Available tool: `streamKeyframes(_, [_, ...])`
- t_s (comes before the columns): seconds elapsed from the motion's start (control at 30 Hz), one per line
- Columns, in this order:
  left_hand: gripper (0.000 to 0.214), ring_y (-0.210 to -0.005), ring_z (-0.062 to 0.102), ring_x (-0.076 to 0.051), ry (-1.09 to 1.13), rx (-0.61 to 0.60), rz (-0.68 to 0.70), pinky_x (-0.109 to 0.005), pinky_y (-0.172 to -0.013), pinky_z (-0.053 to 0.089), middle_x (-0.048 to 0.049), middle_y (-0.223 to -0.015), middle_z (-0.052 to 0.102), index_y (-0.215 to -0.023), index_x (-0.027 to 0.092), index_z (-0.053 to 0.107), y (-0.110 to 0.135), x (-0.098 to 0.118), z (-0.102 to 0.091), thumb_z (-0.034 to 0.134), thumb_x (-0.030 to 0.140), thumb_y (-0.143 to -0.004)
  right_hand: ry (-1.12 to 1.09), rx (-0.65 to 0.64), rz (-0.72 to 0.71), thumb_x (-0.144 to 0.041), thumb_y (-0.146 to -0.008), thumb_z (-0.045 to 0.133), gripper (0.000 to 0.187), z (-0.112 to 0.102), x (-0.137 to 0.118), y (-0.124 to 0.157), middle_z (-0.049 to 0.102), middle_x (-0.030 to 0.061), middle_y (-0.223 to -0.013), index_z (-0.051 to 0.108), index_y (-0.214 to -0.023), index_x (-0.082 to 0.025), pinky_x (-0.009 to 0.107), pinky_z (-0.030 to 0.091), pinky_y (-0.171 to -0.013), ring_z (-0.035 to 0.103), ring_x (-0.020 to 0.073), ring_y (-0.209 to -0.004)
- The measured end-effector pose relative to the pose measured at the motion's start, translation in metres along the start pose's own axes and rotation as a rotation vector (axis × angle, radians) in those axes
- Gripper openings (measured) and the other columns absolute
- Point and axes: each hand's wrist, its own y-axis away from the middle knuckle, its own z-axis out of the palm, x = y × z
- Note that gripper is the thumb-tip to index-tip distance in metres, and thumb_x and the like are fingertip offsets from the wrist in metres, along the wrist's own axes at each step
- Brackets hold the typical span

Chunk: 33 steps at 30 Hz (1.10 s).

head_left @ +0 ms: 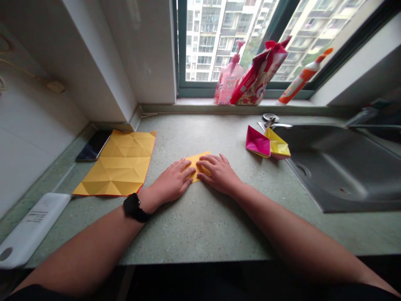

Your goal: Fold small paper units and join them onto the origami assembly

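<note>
- At the clock's centre, a small yellow-orange paper was pressed to the counter by the left hand and the right hand; fingers were loosely extended, and no pinch was seen.
- Folding of that piece was judged partway done, with further shaping left; its layers and side edges were masked by the fingers.
- At nine o'clock, a larger creased sheet was spread out, its shaping apparently left undone; its underside was hidden.
- Between two and three o'clock, a magenta-and-yellow paper shape was set beside the sink, its folding judged complete.
- At three o'clock, the sink was cut off by the frame.
- At one o'clock, lettering on a pink pump bottle could not be read.
</note>
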Motion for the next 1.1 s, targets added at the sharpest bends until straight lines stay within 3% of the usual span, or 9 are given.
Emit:
streamKeyframes(0.2, [0.036,-0.152,0.050,-0.034,-0.022,-0.043,-0.032,-0.056,-0.128,0.043,-0.0145,-0.159,0.056,-0.141,0.021,0.065,0.000,-0.001,-0.007,0.054,0.038,-0.111,0.005,-0.089,0.024,-0.045,-0.107,0.067,0.045,-0.009,0.034,0.008,0.053,0.0062,-0.169,0.064,-0.151,-0.037,0.078,0.027,-0.127,0.042,0.0392,-0.159])
streamKeyframes(0.37, [0.038,-0.154,0.049,-0.036,-0.048,-0.096,-0.086,-0.067,-0.130,0.034,-0.0140,-0.161,0.056,-0.144,0.025,0.064,0.002,-0.001,-0.013,0.057,0.040,-0.110,-0.039,-0.102,0.072,-0.040,-0.106,0.067,0.042,-0.013,0.056,0.008,0.053,0.0037,-0.170,0.066,-0.148,-0.040,0.083,0.025,-0.126,0.036,0.0410,-0.162])
streamKeyframes(0.57, [0.041,-0.158,0.044,-0.037,-0.048,-0.137,-0.130,-0.076,-0.130,0.024,-0.0128,-0.166,0.053,-0.149,0.029,0.060,0.006,-0.003,-0.013,0.057,0.041,-0.111,-0.055,-0.035,0.108,-0.034,-0.105,0.069,0.039,-0.003,0.066,0.007,0.052,0.0056,-0.169,0.071,-0.142,-0.042,0.081,0.028,-0.126,0.038,0.0413,-0.161])
streamKeyframes(0.67, [0.041,-0.158,0.044,-0.037,-0.044,-0.131,-0.141,-0.078,-0.130,0.020,-0.0119,-0.166,0.053,-0.150,0.031,0.060,0.007,-0.003,-0.012,0.057,0.041,-0.111,-0.062,0.063,0.103,-0.022,-0.103,0.066,0.038,-0.002,0.068,0.006,0.059,0.0067,-0.163,0.076,-0.136,-0.039,0.080,0.032,-0.124,0.045,0.0403,-0.157])
streamKeyframes(0.73, [0.041,-0.158,0.044,-0.037,-0.045,-0.124,-0.150,-0.079,-0.130,0.017,-0.0116,-0.166,0.053,-0.149,0.031,0.061,0.007,-0.002,-0.011,0.058,0.042,-0.110,-0.087,0.190,0.069,-0.016,-0.102,0.063,0.037,-0.006,0.065,0.006,0.068,0.0082,-0.152,0.079,-0.130,-0.034,0.073,0.040,-0.121,0.056,0.0366,-0.147])
streamKeyframes(0.83, [0.040,-0.158,0.044,-0.038,-0.044,-0.116,-0.159,-0.081,-0.129,0.016,-0.0110,-0.165,0.054,-0.148,0.032,0.062,0.007,-0.001,-0.010,0.059,0.042,-0.109,-0.152,0.311,-0.054,-0.019,-0.103,0.062,0.029,-0.013,0.054,0.005,0.078,0.0085,-0.127,0.082,-0.121,-0.031,0.055,0.055,-0.109,0.069,0.0284,-0.121])
streamKeyframes(0.97, [0.039,-0.156,0.046,-0.035,0.009,-0.073,-0.151,-0.077,-0.131,0.021,-0.0106,-0.162,0.056,-0.147,0.031,0.061,0.007,-0.003,-0.013,0.057,0.041,-0.109,-0.169,0.182,-0.200,-0.024,-0.103,0.068,0.020,-0.013,0.038,0.006,0.081,0.0046,-0.108,0.085,-0.106,-0.033,0.043,0.056,-0.092,0.072,0.0230,-0.099])
streamKeyframes(1.1, [0.047,-0.149,0.053,-0.032,0.039,0.107,-0.282,-0.064,-0.131,0.034,-0.0150,-0.157,0.059,-0.153,0.022,0.055,0.006,-0.010,-0.018,0.047,0.043,-0.112,-0.149,0.082,-0.206,-0.026,-0.103,0.070,0.018,-0.011,0.034,0.006,0.081,0.0052,-0.109,0.086,-0.106,-0.033,0.041,0.054,-0.089,0.073,0.0221,-0.097])
